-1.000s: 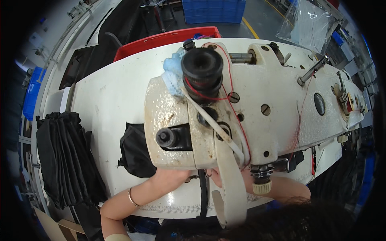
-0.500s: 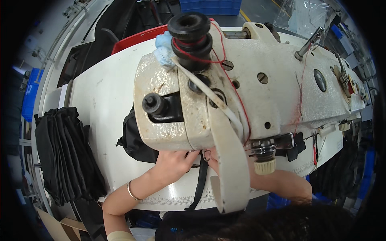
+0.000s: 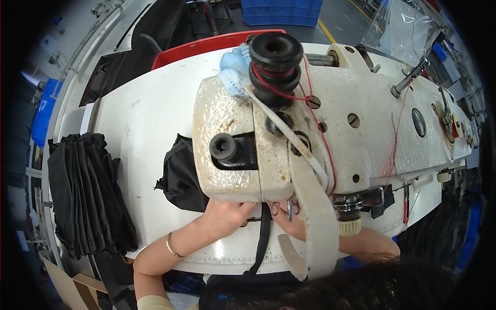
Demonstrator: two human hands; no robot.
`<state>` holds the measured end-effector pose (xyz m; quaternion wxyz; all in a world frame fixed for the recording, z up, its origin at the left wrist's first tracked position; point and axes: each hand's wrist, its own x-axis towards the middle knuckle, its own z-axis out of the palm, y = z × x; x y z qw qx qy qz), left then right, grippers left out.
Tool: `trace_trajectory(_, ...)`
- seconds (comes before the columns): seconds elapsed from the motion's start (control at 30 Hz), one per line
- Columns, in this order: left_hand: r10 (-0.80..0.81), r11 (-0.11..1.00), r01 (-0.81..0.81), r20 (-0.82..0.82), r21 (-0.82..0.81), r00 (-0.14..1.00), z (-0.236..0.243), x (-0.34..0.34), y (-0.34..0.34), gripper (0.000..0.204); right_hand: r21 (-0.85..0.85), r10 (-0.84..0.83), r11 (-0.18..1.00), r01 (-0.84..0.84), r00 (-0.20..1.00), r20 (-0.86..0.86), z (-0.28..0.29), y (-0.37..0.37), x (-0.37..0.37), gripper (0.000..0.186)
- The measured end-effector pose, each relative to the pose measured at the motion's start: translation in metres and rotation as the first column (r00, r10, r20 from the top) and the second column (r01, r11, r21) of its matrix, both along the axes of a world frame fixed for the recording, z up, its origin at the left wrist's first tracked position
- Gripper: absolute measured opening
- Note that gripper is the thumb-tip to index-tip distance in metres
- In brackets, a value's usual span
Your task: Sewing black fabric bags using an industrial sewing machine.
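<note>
A white sewing machine head [image 3: 227, 186] with a black knob [image 3: 276, 51], red thread and blue cloth [image 3: 235, 70] hides most fingertips. My left hand [image 3: 225, 217] is below its left end, fingers curled beside a black strap [image 3: 263, 232]; what they hold is unclear. My right hand [image 3: 289, 222] is right of the strap, largely hidden by the needle area and a white curved band [image 3: 320, 227]. A black fabric piece [image 3: 181, 181] lies beyond my left hand, partly under the head.
A stack of black fabric pieces [image 3: 85, 196] lies at the table's left. A red bin [image 3: 175, 54] stands behind the white table [image 3: 134, 113]. Blue crates [image 3: 279, 11] stand farther back. An open cardboard box [image 3: 62, 276] is at lower left.
The view has shifted slightly. My left hand's curled fingers have come more into sight below the machine head, and the strap's lower end now slants toward the left.
</note>
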<state>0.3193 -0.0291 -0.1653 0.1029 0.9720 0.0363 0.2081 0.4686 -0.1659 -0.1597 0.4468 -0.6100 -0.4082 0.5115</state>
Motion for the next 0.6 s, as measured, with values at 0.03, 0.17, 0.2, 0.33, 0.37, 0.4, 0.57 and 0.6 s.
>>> trace_trajectory(0.03,-0.013,1.000,0.013,-0.005,-0.014,1.000,0.001,0.000,0.000,0.030,-0.043,0.005,0.999,-0.007,0.999,-0.038,0.001,-0.001,0.001,0.027)
trace_trajectory(0.17,0.015,0.997,-0.017,-0.024,-0.073,1.000,0.004,0.001,0.002,0.027,-0.078,-0.042,0.996,0.046,0.997,0.057,0.001,-0.003,0.009,0.028)
trace_trajectory(0.2,0.003,1.000,-0.003,0.009,0.019,1.000,0.005,0.002,0.002,0.026,0.028,0.020,0.999,-0.027,0.975,0.223,-0.001,-0.002,0.010,0.026)
trace_trajectory(0.33,-0.009,1.000,0.009,0.004,0.013,1.000,0.003,0.006,0.006,0.025,0.328,-0.046,0.853,-0.407,0.567,0.823,-0.015,0.003,0.014,0.018)
trace_trajectory(0.37,0.012,1.000,-0.013,-0.030,-0.026,0.999,0.002,0.007,0.006,0.025,0.328,-0.046,0.853,-0.406,0.567,0.822,-0.019,0.004,0.014,0.018)
trace_trajectory(0.4,0.027,0.999,-0.029,-0.048,-0.046,0.999,0.001,0.007,0.007,0.026,0.323,-0.063,0.859,-0.398,0.544,0.837,-0.022,0.004,0.014,0.017)
trace_trajectory(0.57,-0.017,0.999,0.016,-0.025,-0.037,1.000,-0.002,0.007,0.010,0.027,0.416,-0.124,0.826,-0.381,0.597,0.792,-0.029,0.006,0.012,0.012)
trace_trajectory(0.6,-0.029,0.998,0.028,0.012,0.058,1.000,-0.001,0.007,0.011,0.027,0.336,-0.050,0.852,-0.400,0.578,0.814,-0.028,0.006,0.012,0.012)
